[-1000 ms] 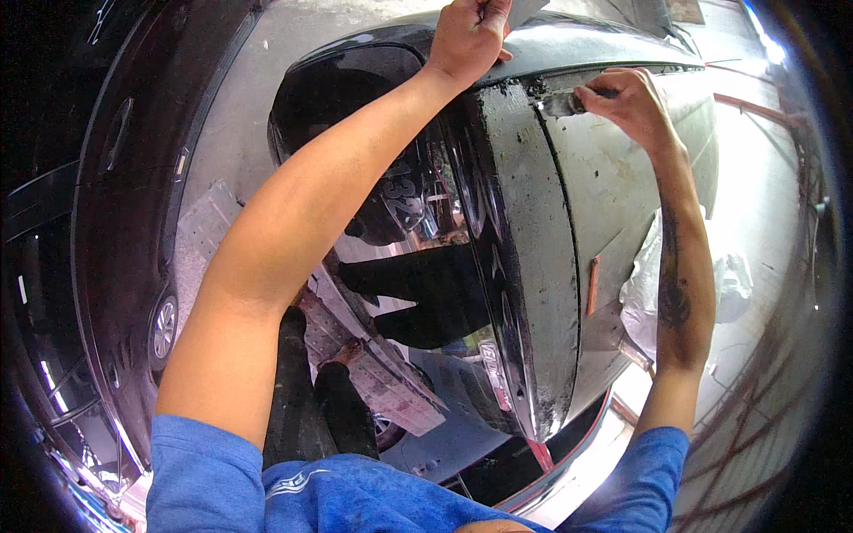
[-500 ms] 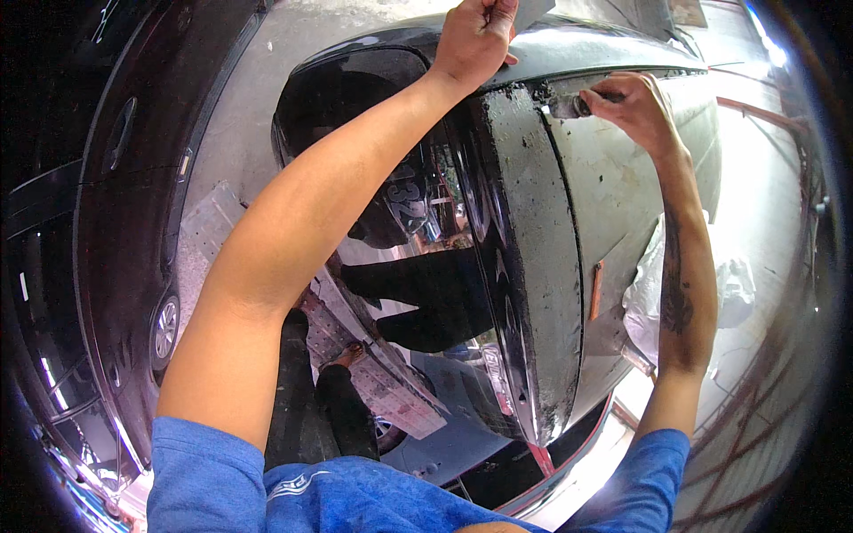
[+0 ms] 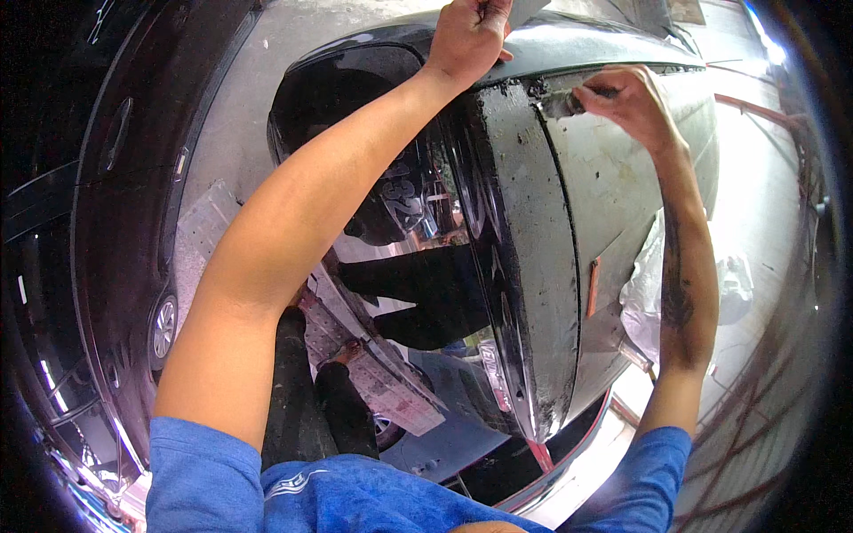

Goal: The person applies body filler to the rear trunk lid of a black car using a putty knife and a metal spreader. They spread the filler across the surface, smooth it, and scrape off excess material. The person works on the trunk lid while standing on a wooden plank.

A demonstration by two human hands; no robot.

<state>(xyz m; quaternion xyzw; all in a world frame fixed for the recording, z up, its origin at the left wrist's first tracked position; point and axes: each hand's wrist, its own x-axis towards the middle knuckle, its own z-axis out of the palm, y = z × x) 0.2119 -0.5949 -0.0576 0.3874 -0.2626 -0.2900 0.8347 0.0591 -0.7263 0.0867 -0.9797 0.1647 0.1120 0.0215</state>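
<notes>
My right hand (image 3: 633,105) is closed around a small scraper (image 3: 558,106), its flat blade lying at the dark seam of the car roof. The bare grey roof strip (image 3: 530,204) beside it carries black specks and residue, thickest near the blade. Higher up, my left hand (image 3: 469,43) is closed on a flat grey plate (image 3: 529,12), partly cut off by the upper edge. That hand hovers over the black side of the car. Between the roof strip and the glass runs a glossy black trim edge (image 3: 480,209).
An orange-handled tool (image 3: 593,287) lies on the pale roof panel (image 3: 622,169). Crumpled white plastic (image 3: 643,298) sits beyond it. Below me is a perforated metal plank (image 3: 373,373) with my feet on it. Another dark car (image 3: 115,204) stands at the left.
My right hand and the scraper have shifted slightly up and left along the seam. My left hand has moved a little to the left, still gripping the grey plate.
</notes>
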